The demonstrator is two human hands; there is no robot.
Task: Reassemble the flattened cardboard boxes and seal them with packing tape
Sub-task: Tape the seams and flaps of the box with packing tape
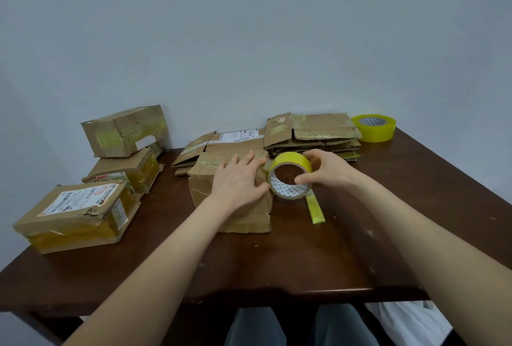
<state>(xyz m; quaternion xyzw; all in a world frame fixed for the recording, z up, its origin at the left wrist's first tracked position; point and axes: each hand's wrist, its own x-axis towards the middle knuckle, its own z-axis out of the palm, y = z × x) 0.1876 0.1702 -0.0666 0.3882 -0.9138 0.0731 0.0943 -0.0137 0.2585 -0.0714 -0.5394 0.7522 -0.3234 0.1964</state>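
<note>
While the left hand [239, 179] lies flat, fingers straight, on top of the assembled cardboard box [203, 182] in the middle of the dark table [277, 262], the right hand [324, 169] pinches the yellow tape roll [292, 159] between thumb and curled fingers, upright at the box's right edge. A yellow strip [315, 207] lies just beside it. Taped boxes [74, 215] sit to the left. Further back lie stacked flattened boxes [313, 132], with a second tape roll [374, 127] to their right.
</note>
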